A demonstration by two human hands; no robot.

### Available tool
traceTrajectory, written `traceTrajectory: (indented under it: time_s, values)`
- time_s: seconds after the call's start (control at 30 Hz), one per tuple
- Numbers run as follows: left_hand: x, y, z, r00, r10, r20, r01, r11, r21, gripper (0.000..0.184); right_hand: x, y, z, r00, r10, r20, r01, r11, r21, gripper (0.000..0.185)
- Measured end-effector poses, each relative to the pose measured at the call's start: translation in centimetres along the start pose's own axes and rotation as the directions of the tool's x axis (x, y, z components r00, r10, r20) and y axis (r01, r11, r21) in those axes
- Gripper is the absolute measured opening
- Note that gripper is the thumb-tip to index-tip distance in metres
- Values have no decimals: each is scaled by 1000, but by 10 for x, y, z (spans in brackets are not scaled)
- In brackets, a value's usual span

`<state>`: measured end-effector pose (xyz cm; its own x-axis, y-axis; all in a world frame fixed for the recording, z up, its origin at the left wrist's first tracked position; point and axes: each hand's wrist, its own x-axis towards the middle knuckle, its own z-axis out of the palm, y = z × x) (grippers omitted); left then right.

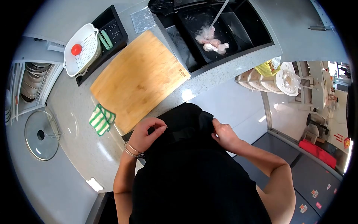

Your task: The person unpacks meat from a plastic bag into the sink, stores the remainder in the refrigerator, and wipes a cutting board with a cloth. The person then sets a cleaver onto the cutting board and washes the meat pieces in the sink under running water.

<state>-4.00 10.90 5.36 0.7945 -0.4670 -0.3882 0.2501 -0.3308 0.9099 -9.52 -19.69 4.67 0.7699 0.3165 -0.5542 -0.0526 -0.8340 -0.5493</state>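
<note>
My right hand [225, 135] is closed on the edge of a black apron [182, 128], its thumb and fingers pinching the cloth at the right. My left hand [148, 132], with bangles [133, 150] on its wrist, is curled at the apron's left side. Its thumb and forefinger come together, but I cannot make out what is between them. Just ahead lies a wooden cutting board [140, 76] on the counter. In the black sink [194, 68], a stream of water runs over several pieces of raw chicken [213, 42].
A white colander [89, 46] with a tomato [76, 49] and a black tray [120, 28] with green items stand back left. A striped green cloth [101, 119] lies beside the board. A glass lid [41, 143] is at far left. Plates [286, 78] are racked at right.
</note>
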Motion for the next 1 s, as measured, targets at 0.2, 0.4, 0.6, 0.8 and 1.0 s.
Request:
traceTrajectory:
  time_s: [0.2, 0.4, 0.6, 0.8, 1.0]
  values:
    - [-2, -2, -1, 999, 38, -19, -37, 999, 16, 12, 4, 14, -4, 996, 30, 82, -58, 927, 369, 39]
    - [-4, -2, -4, 1000, -16, 21, 17, 998, -61, 14, 25, 45, -23, 723, -148, 675, -581, 399, 709, 61]
    - [-9, -7, -8, 995, -95, -3, 93, 980, -177, 13, 27, 48, -37, 928, 14, 372, -294, 641, 709, 44]
    - [-19, -25, -17, 976, -164, -141, 137, 973, -185, 14, 9, 64, -40, 975, -41, 219, -104, 784, 611, 11]
    - [-27, -31, -19, 969, -202, -141, 159, 951, -266, 15, -5, 19, -23, 971, -214, 106, 180, 947, 265, 9]
